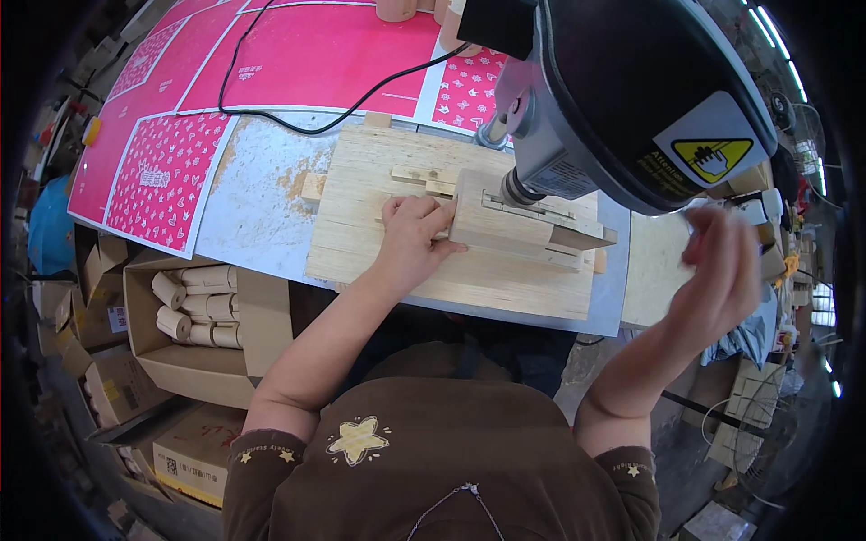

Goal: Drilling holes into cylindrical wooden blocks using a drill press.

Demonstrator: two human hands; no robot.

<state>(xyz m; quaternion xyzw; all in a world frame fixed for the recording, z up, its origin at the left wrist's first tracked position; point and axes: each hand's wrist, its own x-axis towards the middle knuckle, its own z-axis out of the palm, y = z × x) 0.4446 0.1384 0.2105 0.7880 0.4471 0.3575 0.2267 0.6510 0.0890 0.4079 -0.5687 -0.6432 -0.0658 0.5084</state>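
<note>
My left hand (415,236) is closed on the left end of a pale wooden block (496,224), with its thumb along the near side. The block lies in a wooden jig (582,238) on a flat plywood board (361,216). Just above the block hangs the chuck (518,187) of a black and grey drill press (622,99); any bit in it is hidden from me. My right hand (722,270) is raised to the right of the machine head, its fingers bent and smeared by motion. Whether those fingers hold a lever does not show.
Pink printed sheets (316,63) cover the far table, crossed by a black cable (338,123). Sawdust (271,171) lies left of the board. Down left, an open carton (194,368) holds several wooden cylinders (209,307). More wooden cylinders (395,9) stand at the back.
</note>
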